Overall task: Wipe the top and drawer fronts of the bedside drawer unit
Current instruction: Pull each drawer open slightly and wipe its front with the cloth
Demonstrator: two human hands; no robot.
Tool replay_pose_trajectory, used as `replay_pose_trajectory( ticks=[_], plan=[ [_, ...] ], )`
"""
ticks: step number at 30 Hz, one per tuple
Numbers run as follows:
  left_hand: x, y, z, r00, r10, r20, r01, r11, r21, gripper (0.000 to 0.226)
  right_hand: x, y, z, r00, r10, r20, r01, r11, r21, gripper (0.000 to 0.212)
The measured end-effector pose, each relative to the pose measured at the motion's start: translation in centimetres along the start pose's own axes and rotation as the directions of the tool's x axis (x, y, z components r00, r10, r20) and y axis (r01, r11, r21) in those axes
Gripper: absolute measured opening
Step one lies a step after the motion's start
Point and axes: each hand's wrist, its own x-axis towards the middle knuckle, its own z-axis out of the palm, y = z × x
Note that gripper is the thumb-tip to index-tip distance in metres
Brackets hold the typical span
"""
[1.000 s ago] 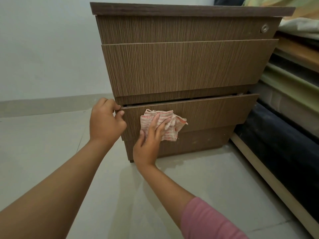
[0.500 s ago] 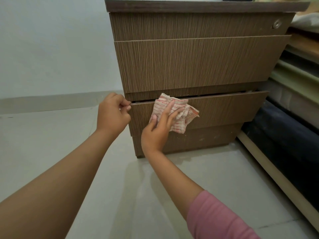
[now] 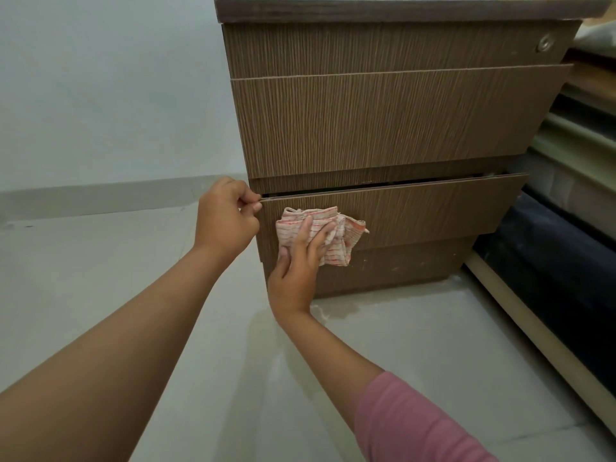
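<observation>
A brown wood-grain drawer unit (image 3: 393, 121) stands on the floor with three drawer fronts and a darker top edge. The bottom drawer (image 3: 433, 208) is pulled slightly out. My left hand (image 3: 226, 218) pinches that drawer's top left corner with curled fingers. My right hand (image 3: 296, 261) presses a crumpled white cloth with red stripes (image 3: 336, 235) flat against the left part of the bottom drawer front, fingers straight over the cloth.
A round lock (image 3: 545, 44) sits at the top drawer's right end. A bed with stacked mattresses and bedding (image 3: 573, 181) runs along the right, close to the unit. A pale wall (image 3: 110, 88) stands to the left. Pale tiled floor (image 3: 233, 361) lies below.
The right hand moved the cloth up to the drawer's top edge and back down a little on the bottom front. The left hand kept its hold on the corner. The view shifted left.
</observation>
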Motion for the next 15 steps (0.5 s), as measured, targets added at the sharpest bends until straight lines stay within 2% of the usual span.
replay_pose_trajectory(
  ticks=[9,15],
  plan=[
    [-0.4,0.0,0.4,0.998,0.063,-0.017,-0.062,0.995,0.083,0.007,5.1,0.9,-4.6,0.982,0.093,-0.165,-0.096,0.995,-0.013,0.07],
    [-0.2,0.1,1.3,0.998,-0.01,-0.057,0.015,0.996,0.082,0.008,7.9,0.5,-7.0,0.971,0.131,-0.202,-0.133,0.991,0.003,0.068]
  ],
)
